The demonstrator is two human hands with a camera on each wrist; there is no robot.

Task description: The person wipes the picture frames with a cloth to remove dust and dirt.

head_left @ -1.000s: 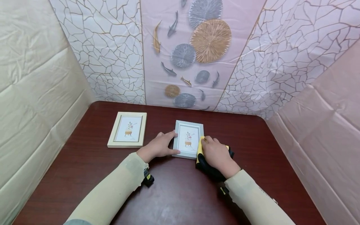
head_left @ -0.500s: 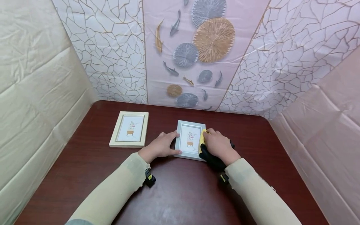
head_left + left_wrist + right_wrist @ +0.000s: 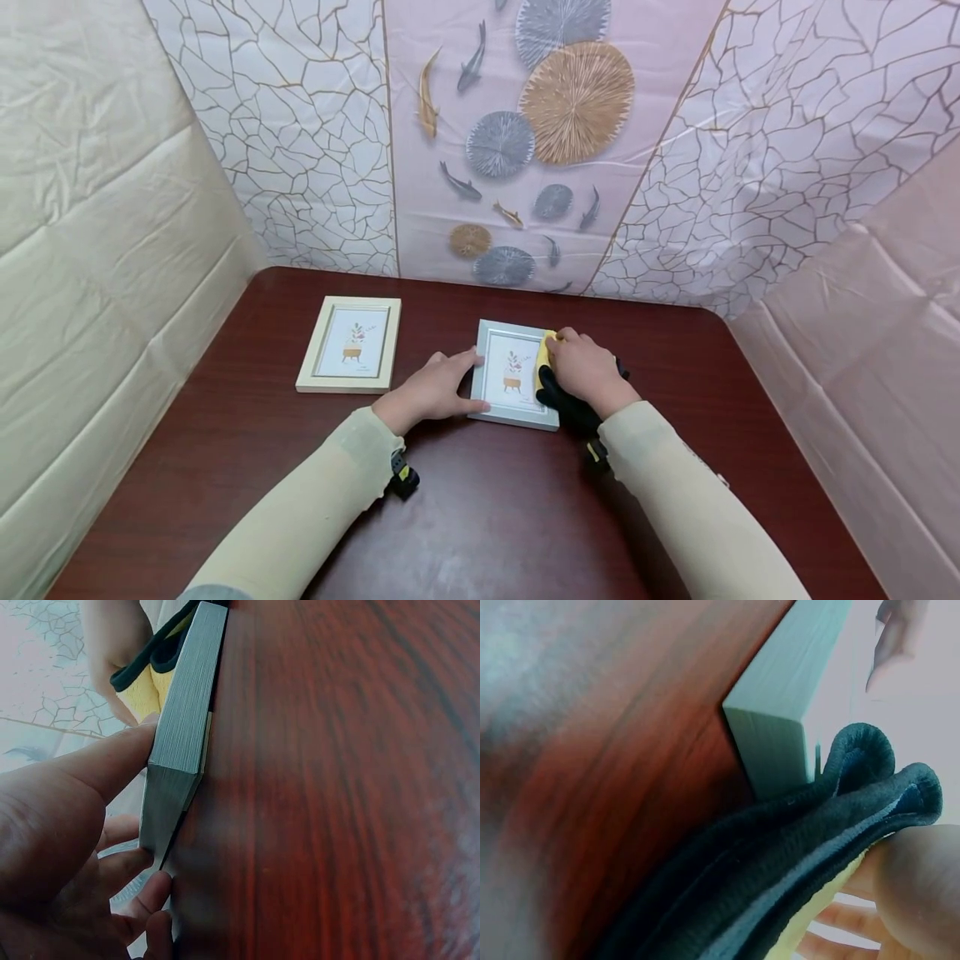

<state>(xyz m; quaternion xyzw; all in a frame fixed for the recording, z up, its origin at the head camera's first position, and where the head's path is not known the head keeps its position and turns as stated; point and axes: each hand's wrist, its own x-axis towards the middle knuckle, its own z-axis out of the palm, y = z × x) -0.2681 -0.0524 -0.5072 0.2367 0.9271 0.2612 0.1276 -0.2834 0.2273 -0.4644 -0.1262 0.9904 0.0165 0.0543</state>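
Observation:
A silver-grey picture frame [image 3: 517, 419] with a potted-flower print lies face up on the dark red table. My left hand [image 3: 431, 387] holds its left side, the thumb on the face near the front corner; in the left wrist view the other fingers bend against its side. My right hand [image 3: 588, 371] grips a yellow cloth with black edging [image 3: 546, 354] and presses it onto the frame's right border. The right wrist view shows the cloth's folded black edge [image 3: 862, 750] lapping over the frame's corner [image 3: 772, 735]. The palm-side part of the cloth is hidden under the right hand.
A cream picture frame [image 3: 307, 379] with a similar print lies on the table [image 3: 465, 517] to the left of my left hand. Patterned cloth walls [image 3: 315, 142] stand at the table's back, with plain ones along both sides.
My right hand has slid the cloth away from me along the frame's right border, uncovering the near right corner. My left hand keeps its place on the frame. The head view has shifted slightly.

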